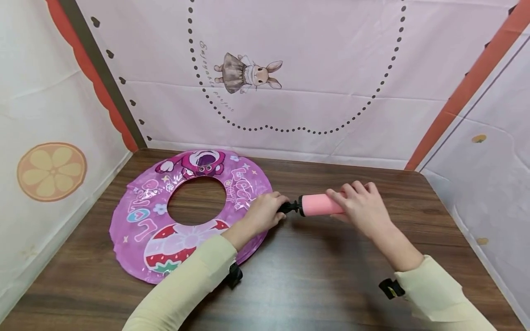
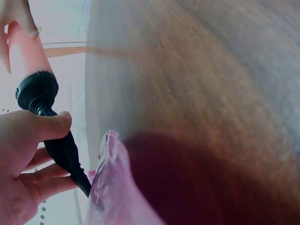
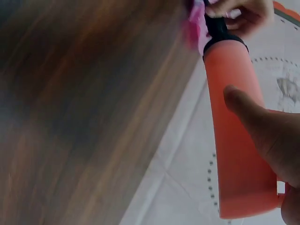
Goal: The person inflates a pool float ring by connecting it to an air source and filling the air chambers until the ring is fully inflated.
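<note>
A pink hand pump (image 1: 320,205) with a black end cap and nozzle is held above the table, nozzle toward the left. My right hand (image 1: 363,208) grips its pink barrel (image 3: 234,131), the thumb lying along the side. My left hand (image 1: 262,214) pinches the black nozzle (image 2: 63,147) between thumb and fingers. Just beyond the nozzle tip is the edge of a purple swim ring (image 1: 136,197), which lies on the table to the left and looks wrinkled at its rim. Whether the tip sits inside a valve cannot be seen.
The brown wood-grain table (image 1: 331,285) has a pink printed curtain (image 1: 323,69) behind it. White printed cloth walls (image 1: 488,119) stand at both sides. A black strap device (image 1: 391,288) is worn on each wrist.
</note>
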The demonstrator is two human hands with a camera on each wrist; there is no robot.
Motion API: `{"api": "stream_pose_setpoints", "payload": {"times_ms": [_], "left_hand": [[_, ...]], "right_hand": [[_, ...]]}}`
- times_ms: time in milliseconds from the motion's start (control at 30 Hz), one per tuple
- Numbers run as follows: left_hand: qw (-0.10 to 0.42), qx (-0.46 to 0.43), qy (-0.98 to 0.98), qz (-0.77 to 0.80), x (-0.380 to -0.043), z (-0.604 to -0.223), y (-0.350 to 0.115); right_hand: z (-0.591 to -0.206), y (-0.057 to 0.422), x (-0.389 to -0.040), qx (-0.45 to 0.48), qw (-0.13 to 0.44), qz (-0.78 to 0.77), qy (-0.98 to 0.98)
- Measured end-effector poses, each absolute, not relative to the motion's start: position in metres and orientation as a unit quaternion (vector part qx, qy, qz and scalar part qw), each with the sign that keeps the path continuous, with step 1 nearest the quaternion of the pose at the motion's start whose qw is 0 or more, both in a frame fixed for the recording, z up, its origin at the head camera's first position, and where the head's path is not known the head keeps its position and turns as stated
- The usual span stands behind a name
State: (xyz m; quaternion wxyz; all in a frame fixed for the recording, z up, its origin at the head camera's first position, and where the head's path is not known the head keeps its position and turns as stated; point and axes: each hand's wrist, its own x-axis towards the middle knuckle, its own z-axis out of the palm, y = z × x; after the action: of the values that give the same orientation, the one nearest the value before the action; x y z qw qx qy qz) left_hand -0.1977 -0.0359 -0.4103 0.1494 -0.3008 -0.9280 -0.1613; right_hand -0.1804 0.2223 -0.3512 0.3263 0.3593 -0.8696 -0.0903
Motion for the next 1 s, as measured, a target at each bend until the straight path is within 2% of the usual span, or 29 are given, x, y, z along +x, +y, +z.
{"api": "stream_pose_setpoints", "payload": {"times_ms": [233, 433, 700, 800, 1000], "left_hand": [[0.121, -0.285, -0.937, -0.159, -0.198, -0.408, -0.034], [0.110, -0.278, -0.941, -0.158, -0.200, -0.407, -0.035], [0.122, -0.281, -0.938, -0.161, -0.200, -0.410, -0.041], [0.130, -0.287, -0.936, -0.155, -0.200, -0.409, -0.040], [0.139, -0.300, -0.933, -0.143, -0.198, -0.405, -0.037]], "right_hand": [[-0.353, 0.226, -0.178, 0.359, 0.317, -0.082, -0.874], [-0.342, 0.261, -0.173, 0.355, 0.309, -0.066, -0.880], [-0.318, 0.313, -0.159, 0.309, 0.308, -0.038, -0.899], [-0.320, 0.308, -0.159, 0.314, 0.310, -0.042, -0.897], [-0.341, 0.257, -0.171, 0.352, 0.320, -0.070, -0.877]]}}
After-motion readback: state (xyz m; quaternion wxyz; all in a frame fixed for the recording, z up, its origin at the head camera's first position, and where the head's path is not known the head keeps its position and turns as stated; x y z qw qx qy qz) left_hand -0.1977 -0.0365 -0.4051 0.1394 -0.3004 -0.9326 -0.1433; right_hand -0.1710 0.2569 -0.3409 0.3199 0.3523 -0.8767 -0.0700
